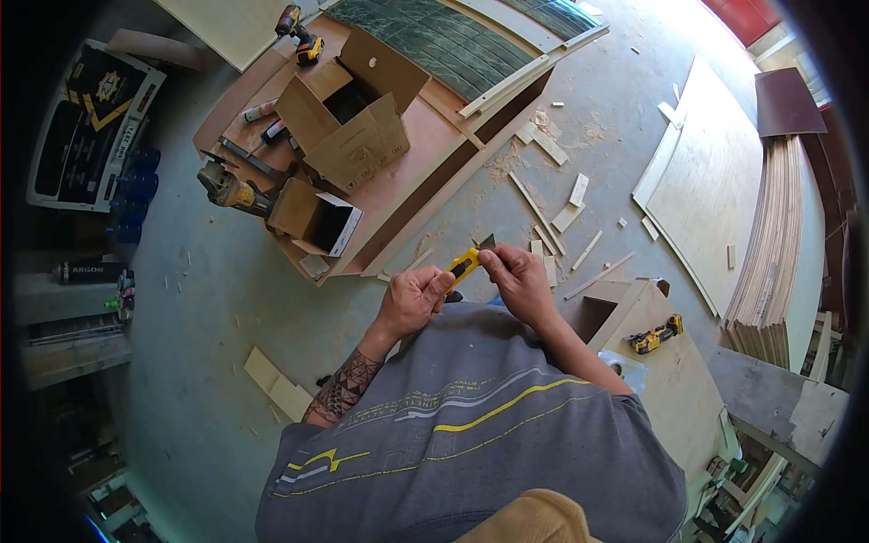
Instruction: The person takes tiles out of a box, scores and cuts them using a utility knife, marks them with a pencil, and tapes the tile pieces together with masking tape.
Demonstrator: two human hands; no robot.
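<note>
In front of my chest I hold a yellow and black utility knife [464,264]. My left hand [410,300] is closed around its handle, thumb along the body. At the other end, the thumb and fingers of my right hand [520,282] pinch close to the metal blade [488,242], which sticks up past the yellow nose. Whether the blade is seated in the knife or loose, I cannot tell. Both hands are above the floor, just beyond my grey shirt.
A wooden panel bench [398,195] ahead carries an open cardboard box [358,136], a smaller box [312,220], an angle grinder [237,192] and a cordless drill [303,41]. Wood offcuts [568,215] and sawdust litter the floor. At right stand a yellow power tool [656,335] and stacked sheets [765,262].
</note>
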